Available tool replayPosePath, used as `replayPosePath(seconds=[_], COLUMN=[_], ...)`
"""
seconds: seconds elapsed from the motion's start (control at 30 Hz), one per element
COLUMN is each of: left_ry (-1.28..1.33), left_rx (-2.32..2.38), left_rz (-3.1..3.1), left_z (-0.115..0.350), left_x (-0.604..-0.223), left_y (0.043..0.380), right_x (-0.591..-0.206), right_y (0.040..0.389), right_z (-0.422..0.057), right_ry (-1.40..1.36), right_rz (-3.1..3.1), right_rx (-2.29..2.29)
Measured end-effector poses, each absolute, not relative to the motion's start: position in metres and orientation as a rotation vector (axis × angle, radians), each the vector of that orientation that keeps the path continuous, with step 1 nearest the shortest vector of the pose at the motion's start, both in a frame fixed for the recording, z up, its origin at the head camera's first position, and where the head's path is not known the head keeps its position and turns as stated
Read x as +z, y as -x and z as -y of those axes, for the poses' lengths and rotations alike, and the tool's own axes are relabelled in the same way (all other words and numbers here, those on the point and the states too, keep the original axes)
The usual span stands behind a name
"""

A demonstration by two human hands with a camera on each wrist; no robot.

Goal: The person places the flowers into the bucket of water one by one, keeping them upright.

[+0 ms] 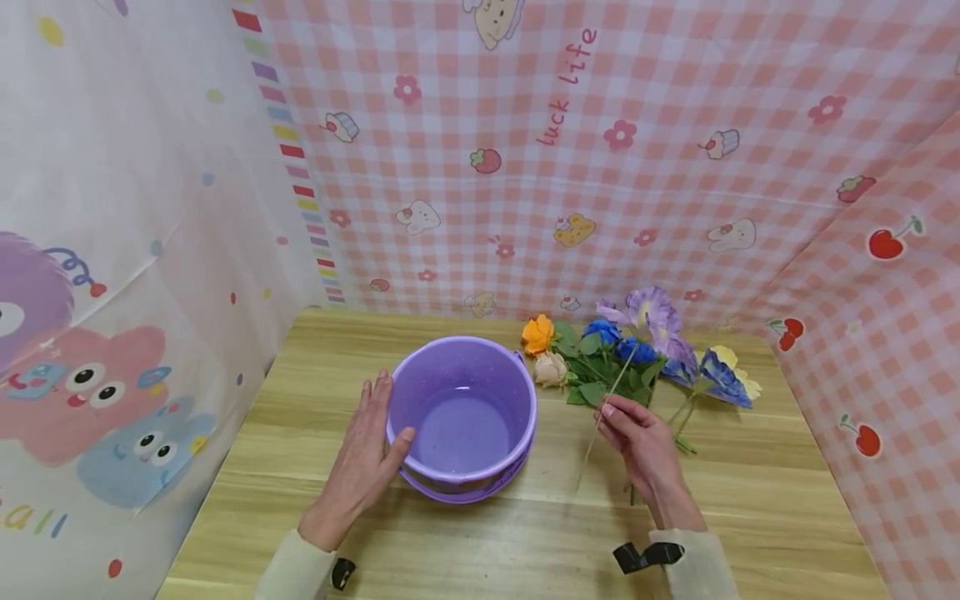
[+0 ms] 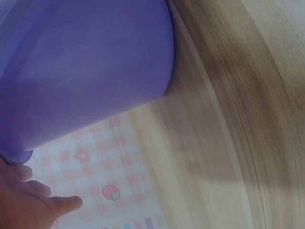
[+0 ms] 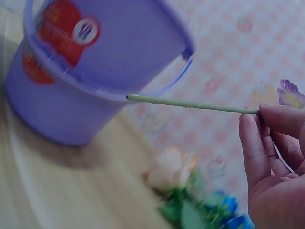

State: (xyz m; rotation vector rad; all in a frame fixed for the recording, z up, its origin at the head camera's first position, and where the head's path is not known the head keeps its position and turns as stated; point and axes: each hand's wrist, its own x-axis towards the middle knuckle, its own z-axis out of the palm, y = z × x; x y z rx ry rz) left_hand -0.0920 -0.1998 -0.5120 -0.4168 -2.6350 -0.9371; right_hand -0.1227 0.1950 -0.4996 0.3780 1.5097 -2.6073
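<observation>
A purple bucket [image 1: 463, 425] stands upright at the middle of the table, its inside facing up with only its bare bottom showing. My left hand [image 1: 362, 454] rests against the bucket's left rim, fingers straight and thumb over the edge; fingertips touch the rim in the left wrist view too. On the other side, my right hand [image 1: 643, 446] pinches the thin green stem [image 3: 190, 104] of a purple artificial iris [image 1: 656, 321] between thumb and fingers. The bloom points away toward the back, and the bare stem end slants down toward the bucket's right side.
Behind my right hand lie an orange rose [image 1: 537, 334], a pale pink rose [image 1: 550, 369], blue roses [image 1: 602, 332] and a blue-and-yellow flower [image 1: 724, 382]. Patterned cloth [image 1: 465, 208] hangs behind the wooden table [image 1: 300, 400] and at both sides.
</observation>
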Motion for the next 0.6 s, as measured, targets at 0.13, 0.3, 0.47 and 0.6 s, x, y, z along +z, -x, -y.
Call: replayPosePath(seconds=[0.13, 0.3, 0.47, 0.6], left_ry=[0.413, 0.407, 0.407, 0.417], left_rx=[-0.946, -0.948, -0.955, -0.971], left_rz=[2.648, 2.652, 2.635, 2.621], left_z=[0.2, 0.202, 0.201, 0.2], left_x=[-0.512, -0.511, -0.511, -0.512], left_y=[0.091, 0.09, 0.091, 0.093], right_x=[-0.479, -0.458, -0.437, -0.42], right_y=[0.122, 0.122, 0.125, 0.13], right_z=[-0.192, -0.185, -0.175, -0.163], right_ry=[-0.314, -0.203, -0.127, -0.123], right_rz=[-1.583, -1.646, -1.683, -1.719], right_rx=[-2.623, -2.67, -2.707, -2.723])
